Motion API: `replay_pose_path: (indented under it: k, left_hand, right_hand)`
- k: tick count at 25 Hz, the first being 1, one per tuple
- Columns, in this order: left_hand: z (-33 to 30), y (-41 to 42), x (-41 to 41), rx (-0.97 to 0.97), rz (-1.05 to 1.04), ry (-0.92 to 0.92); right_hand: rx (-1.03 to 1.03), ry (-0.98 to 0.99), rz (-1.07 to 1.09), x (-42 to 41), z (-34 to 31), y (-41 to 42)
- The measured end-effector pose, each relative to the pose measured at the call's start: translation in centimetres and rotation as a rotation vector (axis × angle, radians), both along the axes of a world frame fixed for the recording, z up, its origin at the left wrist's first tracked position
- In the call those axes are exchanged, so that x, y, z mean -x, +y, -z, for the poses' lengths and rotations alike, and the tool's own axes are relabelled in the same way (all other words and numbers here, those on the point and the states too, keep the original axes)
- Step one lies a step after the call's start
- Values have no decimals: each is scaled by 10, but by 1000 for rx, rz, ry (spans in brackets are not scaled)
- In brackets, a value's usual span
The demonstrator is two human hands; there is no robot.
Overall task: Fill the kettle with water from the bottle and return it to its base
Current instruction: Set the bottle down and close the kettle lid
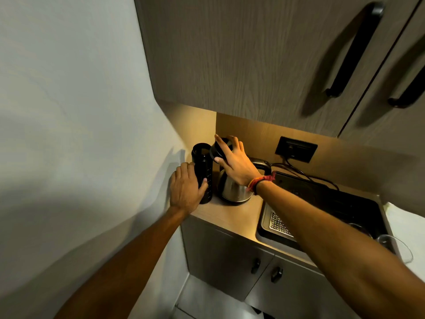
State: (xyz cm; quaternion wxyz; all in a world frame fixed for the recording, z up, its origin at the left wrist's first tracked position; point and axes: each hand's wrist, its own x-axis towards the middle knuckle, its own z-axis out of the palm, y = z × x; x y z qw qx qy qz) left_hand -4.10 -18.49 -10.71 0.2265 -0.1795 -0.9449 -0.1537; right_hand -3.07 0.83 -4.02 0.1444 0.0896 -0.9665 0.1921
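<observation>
At the far left of the wooden counter (pixel 232 217), against the pale wall (pixel 69 111), the left hand (pixel 186 188) was wrapped around the lower body of an upright black bottle (pixel 202 166), fingers curled across its front. The bottle stood on the counter with its mouth uncovered. Just to its right, the right hand (pixel 236 164) gripped a black cap (pixel 220 149), tilted and raised beside the bottle's mouth, above the kettle. A red thread band (pixel 262 181) circled that wrist. The steel kettle (pixel 232 191) sat on the counter just beside the bottle, its black handle (pixel 259 163) pointing right; whether a base lay beneath it could not be told. Farther right, cables (pixel 296 169) ran from a black wall socket (pixel 296 149) toward a dark sink (pixel 322 210) holding a perforated metal tray (pixel 279 224). Overhead hung wood-grain cupboards (pixel 241 54) with black handles (pixel 356 49).
</observation>
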Motion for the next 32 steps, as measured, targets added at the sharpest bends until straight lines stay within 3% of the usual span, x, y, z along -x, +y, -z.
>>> replay_pose_path:
  k: [5,11,17,21,24,27,32]
  left_hand:
    - [-23,2,12,-85,67,-117]
    - [-20,-2,14,-101,73,-164]
    - [-14,-1,9,-81,-16,-30]
    - [-5,15,-5,-89,249,70]
    - [-8,52,-5,-34,454,-40]
    - [-27,96,12,47,532,-129]
    - [-49,150,57,324,311,-503]
  right_hand:
    - [-262,-39,-116,36,-31,-30]
    - [-361,-87,-141,52,-28,-39]
    - [-232,-58,-124,42,-10,-31]
    - [-177,-39,-99,18,16,14]
    - [-244,-142,77,6,36,69]
    - [-304,-300,211,4,42,104]
    - [-196,-482,218,14,37,117]
